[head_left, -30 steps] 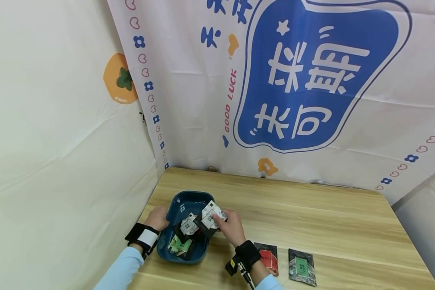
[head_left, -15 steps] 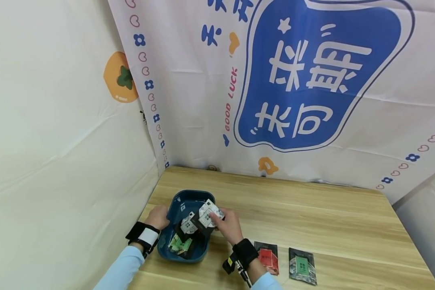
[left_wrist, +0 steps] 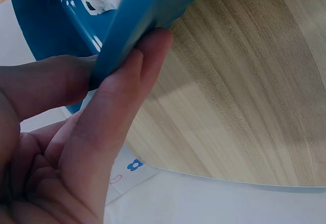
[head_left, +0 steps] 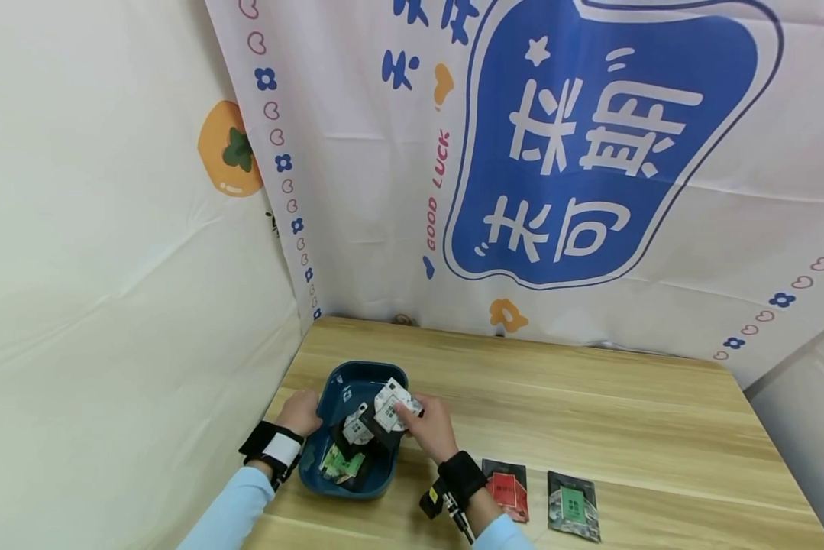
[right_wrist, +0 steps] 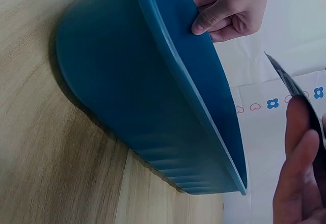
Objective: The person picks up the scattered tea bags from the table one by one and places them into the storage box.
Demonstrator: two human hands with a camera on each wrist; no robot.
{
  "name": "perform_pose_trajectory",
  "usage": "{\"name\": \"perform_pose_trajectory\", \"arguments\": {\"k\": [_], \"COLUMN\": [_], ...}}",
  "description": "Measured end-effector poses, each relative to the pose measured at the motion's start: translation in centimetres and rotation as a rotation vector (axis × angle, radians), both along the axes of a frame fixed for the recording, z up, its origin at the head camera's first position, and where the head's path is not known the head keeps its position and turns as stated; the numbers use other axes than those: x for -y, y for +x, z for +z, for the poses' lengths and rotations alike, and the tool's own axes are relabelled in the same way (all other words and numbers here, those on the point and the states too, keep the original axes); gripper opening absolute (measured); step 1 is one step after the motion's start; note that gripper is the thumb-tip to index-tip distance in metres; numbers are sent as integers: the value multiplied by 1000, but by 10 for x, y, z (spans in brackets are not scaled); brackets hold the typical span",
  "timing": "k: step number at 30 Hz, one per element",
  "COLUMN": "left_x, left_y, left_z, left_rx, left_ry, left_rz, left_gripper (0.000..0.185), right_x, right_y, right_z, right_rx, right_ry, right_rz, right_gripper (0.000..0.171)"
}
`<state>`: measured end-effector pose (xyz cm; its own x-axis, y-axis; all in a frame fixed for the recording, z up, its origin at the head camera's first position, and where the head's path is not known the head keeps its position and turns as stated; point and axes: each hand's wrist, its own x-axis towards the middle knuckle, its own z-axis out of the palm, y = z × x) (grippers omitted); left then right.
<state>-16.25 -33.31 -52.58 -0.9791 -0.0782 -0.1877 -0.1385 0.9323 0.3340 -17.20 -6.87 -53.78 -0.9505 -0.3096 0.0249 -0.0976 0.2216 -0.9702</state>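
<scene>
So a dark blue plastic tub [head_left: 353, 480] was parked near the left edge of a light wooden table [head_left: 590, 412], right by the white cloth wall. Its left rim was pinched by the left hand [head_left: 298, 413], thumb inside and fingers [left_wrist: 119, 117] curled along the outside, which was seen clearly in the left wrist view. A white-and-black sachet [head_left: 392, 406] was held over the tub's right side by the right hand [head_left: 431, 429], gripped between thumb and fingertips. Only the sachet's thin dark edge was caught in the right wrist view, next to the fingers [right_wrist: 298, 158]. More packets were piled inside the tub: another white one [head_left: 357, 428] and a green one [head_left: 341, 463] toward the near end. Two packets were laid flat on the table close to the near edge, well apart from the tub: a red one [head_left: 505, 489] and, just beside it on the right, a green-labelled one [head_left: 573, 504]. A printed banner [head_left: 590, 153] was hung behind the table.
</scene>
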Motion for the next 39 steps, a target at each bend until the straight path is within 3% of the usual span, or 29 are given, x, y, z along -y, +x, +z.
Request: {"name": "perform_pose_trajectory", "arguments": {"k": [18,30,39], "left_x": [3,-1,0], "left_y": [3,2,2], "left_z": [1,2,1], "left_rx": [2,-24,-10], "left_ry": [-4,-10,-14], "left_rz": [25,-4,-16], "left_gripper": [21,24,23], "right_x": [5,3,8], "right_y": [-2,-3,-2], "right_z": [-3,-4,-6], "right_rx": [-24,-32,-46], "right_ry": [33,49,10], "right_rz": [23,5,90], "right_gripper": [24,24,17]}}
